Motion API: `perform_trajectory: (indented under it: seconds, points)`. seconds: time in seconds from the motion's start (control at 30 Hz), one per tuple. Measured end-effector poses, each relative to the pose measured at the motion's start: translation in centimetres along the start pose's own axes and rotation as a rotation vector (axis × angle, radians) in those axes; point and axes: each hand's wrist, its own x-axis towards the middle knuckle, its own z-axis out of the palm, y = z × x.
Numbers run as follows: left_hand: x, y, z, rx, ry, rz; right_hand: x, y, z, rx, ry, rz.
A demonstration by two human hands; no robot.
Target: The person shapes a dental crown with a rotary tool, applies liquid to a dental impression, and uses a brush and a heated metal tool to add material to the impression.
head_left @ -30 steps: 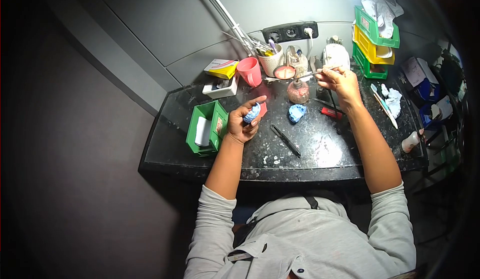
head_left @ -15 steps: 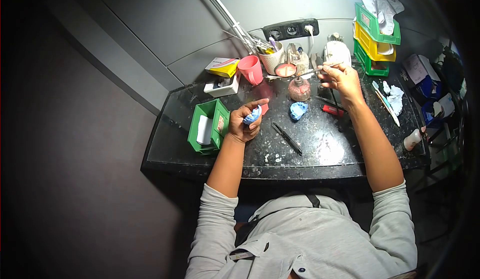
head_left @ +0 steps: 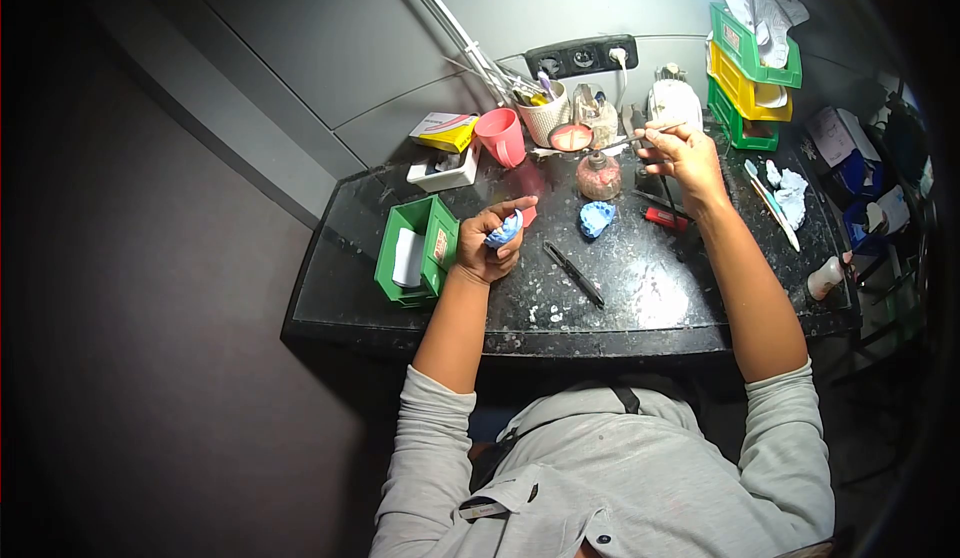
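Observation:
My left hand (head_left: 480,248) is closed around a blue dental cast (head_left: 508,228), with the index finger reaching past it. Pinched in the fingers of my right hand (head_left: 690,166) is a thin wax spatula (head_left: 628,142). Its far end is over the top of a glass spirit burner (head_left: 598,180) with pinkish contents; I cannot make out a flame. A second blue dental cast (head_left: 597,219) lies on the black worktop in front of the burner. A small pink sheet (head_left: 529,216), partly hidden, lies beside my left hand. Below my right hand is a red lighter (head_left: 665,219).
A black pen (head_left: 574,274) lies mid-table. Left stand a green bin (head_left: 393,273), a white box (head_left: 455,176) and a pink mug (head_left: 502,140). A tool cup (head_left: 545,123) is behind. Stacked bins (head_left: 745,78), a toothbrush (head_left: 772,208) and a white bottle (head_left: 825,279) are right.
Almost nothing differs. Both hands keep their places, with the cast and the spatula held as before; the whole view has shifted very slightly.

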Motion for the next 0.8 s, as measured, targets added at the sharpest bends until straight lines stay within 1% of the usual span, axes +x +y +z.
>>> perform_trajectory:
  seconds: [0.17,0.27,0.5,0.57,0.8]
  points:
    - [-0.03,-0.03,0.15,-0.001,0.036,0.006,0.14,0.20,-0.09,-0.002,-0.003,-0.003]
    - [0.00,0.02,-0.01,0.000,-0.014,-0.010,0.04,0.16,-0.23,-0.048,-0.026,-0.003]
    - [0.03,0.03,-0.02,0.007,0.001,-0.001,0.04,0.15,-0.26,-0.038,-0.032,-0.008]
    - [0.05,0.02,0.02,0.021,0.003,0.002,-0.02,0.01,-0.10,-0.005,0.006,-0.011]
    - [0.12,0.03,0.14,0.034,0.021,0.004,0.21,0.13,-0.34,-0.005,0.026,-0.023]
